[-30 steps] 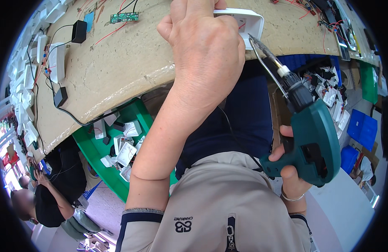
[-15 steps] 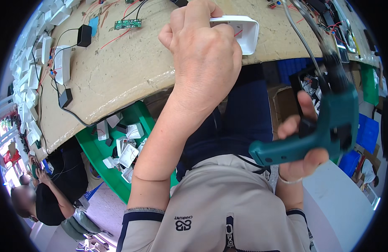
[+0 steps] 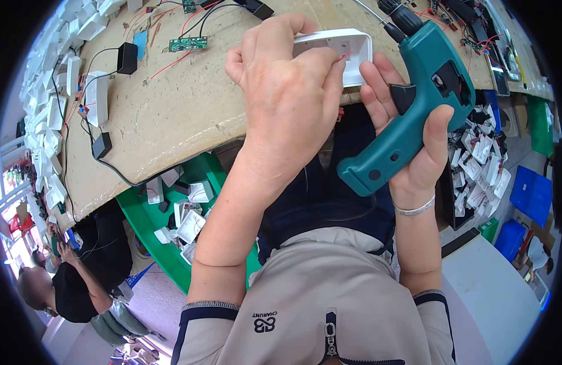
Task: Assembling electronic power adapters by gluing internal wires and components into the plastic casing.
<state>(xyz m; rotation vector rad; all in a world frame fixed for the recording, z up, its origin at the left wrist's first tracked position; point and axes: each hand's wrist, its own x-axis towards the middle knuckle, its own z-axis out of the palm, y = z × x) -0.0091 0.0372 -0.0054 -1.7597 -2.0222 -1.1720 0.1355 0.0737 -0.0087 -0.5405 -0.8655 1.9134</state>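
My left hand [image 3: 287, 91] is closed at the near left side of a white plastic case [image 3: 355, 74], which lies open side up by the table's front edge. A short red wire shows inside the case near the thumb and forefinger; those fingertips are partly hidden. Just to the right, my right hand [image 3: 422, 163] grips a teal power screwdriver [image 3: 424, 100], thumb wrapped over its handle and the other fingers partly extended beside the black trigger. Its black chuck and long bit point up and left over the tabletop, apart from the case.
A green circuit board [image 3: 188, 44] with wires lies left on the worn table [image 3: 189, 109]. Beyond it are a black box [image 3: 127, 58] and piled white cases. A green bin [image 3: 217, 173] and a right-hand heap [image 3: 481, 161] hold more cases. Another person [image 3: 80, 286] sits far left.
My right hand has brought the power screwdriver up and left, close to the case, and its bit now lies over the table. My left hand stays at the case, nearly unmoved.
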